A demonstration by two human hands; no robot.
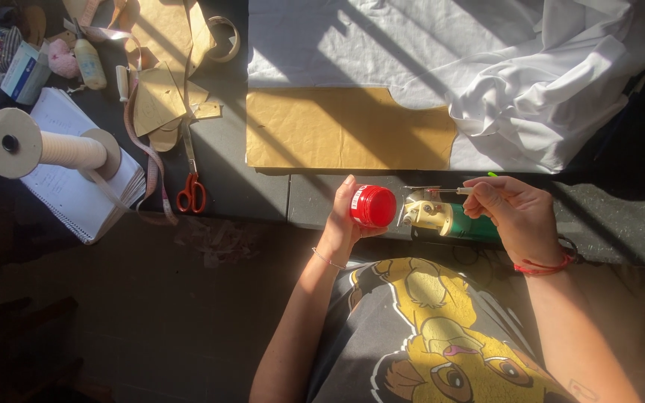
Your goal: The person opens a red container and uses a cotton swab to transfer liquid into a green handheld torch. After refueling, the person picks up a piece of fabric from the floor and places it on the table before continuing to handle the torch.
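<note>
Our left hand (341, 220) grips a round, glossy red cap (372, 205) at the desk's (255, 186) near edge. Our right hand (516, 216) pinches a thin white stick (453, 191) over a cream-and-green cutting tool (442, 216). Beyond: flat tan paper pattern (345, 128) on crumpled white fabric (531, 82). Near the left edge: orange-handled scissors (191, 192), spiral notebook (76, 186).
</note>
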